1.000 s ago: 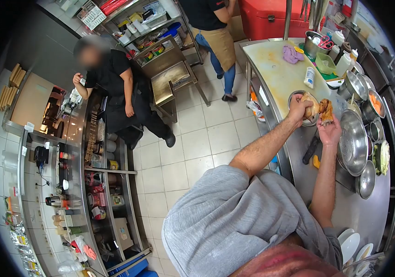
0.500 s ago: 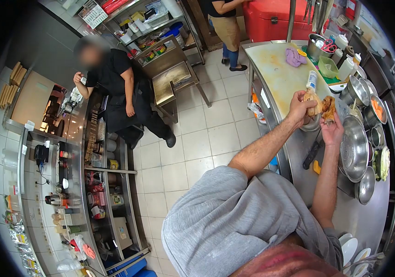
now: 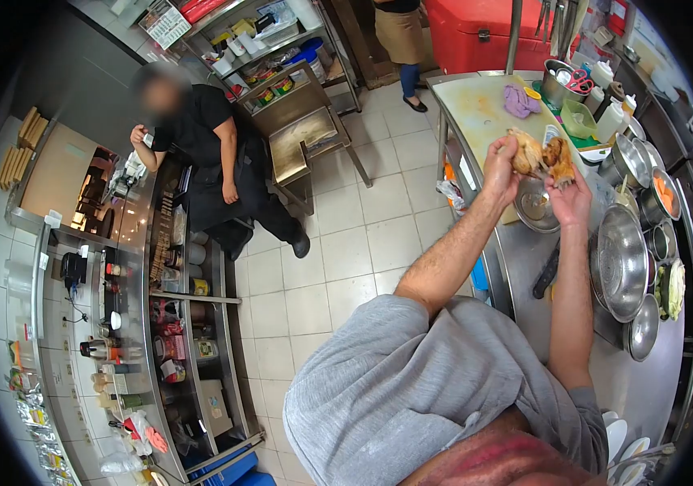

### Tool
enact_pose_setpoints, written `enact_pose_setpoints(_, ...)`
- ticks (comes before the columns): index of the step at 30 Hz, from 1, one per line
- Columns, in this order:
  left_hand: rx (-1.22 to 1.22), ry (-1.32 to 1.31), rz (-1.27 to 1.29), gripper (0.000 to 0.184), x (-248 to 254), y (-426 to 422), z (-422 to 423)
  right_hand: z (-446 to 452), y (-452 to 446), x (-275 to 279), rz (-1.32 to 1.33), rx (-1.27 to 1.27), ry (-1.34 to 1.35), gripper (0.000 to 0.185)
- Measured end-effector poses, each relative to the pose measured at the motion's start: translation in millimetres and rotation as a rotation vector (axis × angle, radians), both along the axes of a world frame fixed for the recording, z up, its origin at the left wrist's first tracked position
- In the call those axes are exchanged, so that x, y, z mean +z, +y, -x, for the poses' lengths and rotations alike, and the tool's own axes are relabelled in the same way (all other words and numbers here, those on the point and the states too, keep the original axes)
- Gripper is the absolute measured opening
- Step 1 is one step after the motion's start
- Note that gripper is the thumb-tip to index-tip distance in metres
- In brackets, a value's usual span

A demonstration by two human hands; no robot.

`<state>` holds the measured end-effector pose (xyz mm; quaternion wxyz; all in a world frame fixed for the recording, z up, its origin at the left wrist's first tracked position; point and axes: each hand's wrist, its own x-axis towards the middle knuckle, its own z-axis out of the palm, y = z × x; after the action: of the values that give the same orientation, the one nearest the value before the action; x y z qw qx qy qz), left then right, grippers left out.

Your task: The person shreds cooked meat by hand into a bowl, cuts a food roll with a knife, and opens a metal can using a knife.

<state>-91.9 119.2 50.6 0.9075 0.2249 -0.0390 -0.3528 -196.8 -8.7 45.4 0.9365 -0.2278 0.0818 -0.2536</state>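
My left hand [image 3: 500, 166] is closed on a pale-skinned piece of what looks like cooked chicken [image 3: 526, 152]. Beside it, my right hand [image 3: 569, 197] grips a browner piece [image 3: 559, 162] from below. The two pieces are very close; whether they are joined I cannot tell. Under them, a metal bowl [image 3: 534, 209] sits at the edge of a white cutting board [image 3: 476, 101]. A dark-handled tool [image 3: 546, 277] lies on the steel counter [image 3: 525, 251] near my right forearm.
Large metal bowls [image 3: 622, 261], a bowl of orange pieces [image 3: 661, 198], squeeze bottles [image 3: 608, 117] and a purple cloth [image 3: 520, 100] surround the work area. A co-worker [image 3: 213, 154] leans at the left counter; another person [image 3: 401, 40] stands near a red cooler [image 3: 476, 36].
Both hands have risen a little with the pieces, uncovering more of the small bowl. My left hand has shifted left and up. The far person has moved toward the top edge.
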Motion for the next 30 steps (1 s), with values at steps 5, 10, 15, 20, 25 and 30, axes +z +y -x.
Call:
enact_pose_setpoints(5,0.053,-0.06,-0.044,0.026,-11.1,16.4,-22.5,-23.3,13.4,2.3,-0.024,0.064,0.017,0.034)
enact_pose_setpoints(10,0.09,-0.061,-0.028,0.037,-9.1,20.6,-21.6,-28.1,26.5,2.2,-0.028,0.037,0.047,0.032)
enact_pose_setpoints(15,0.072,-0.024,-0.045,0.035,-13.6,17.7,-13.9,-16.1,36.2,9.5,0.1,-0.076,0.138,0.039)
enact_pose_setpoints(20,0.003,0.004,-0.025,0.034,-14.3,9.9,-3.2,1.3,34.5,10.5,0.236,-0.171,0.129,0.048)
enact_pose_setpoints(25,-0.122,-0.002,0.053,0.035,-28.0,-1.3,1.4,16.4,22.5,-4.1,0.342,-0.241,0.118,0.052)
enact_pose_setpoints(30,-0.116,-0.03,0.03,0.033,-22.8,-5.7,11.9,28.5,17.0,-8.1,0.334,-0.29,0.145,0.054)
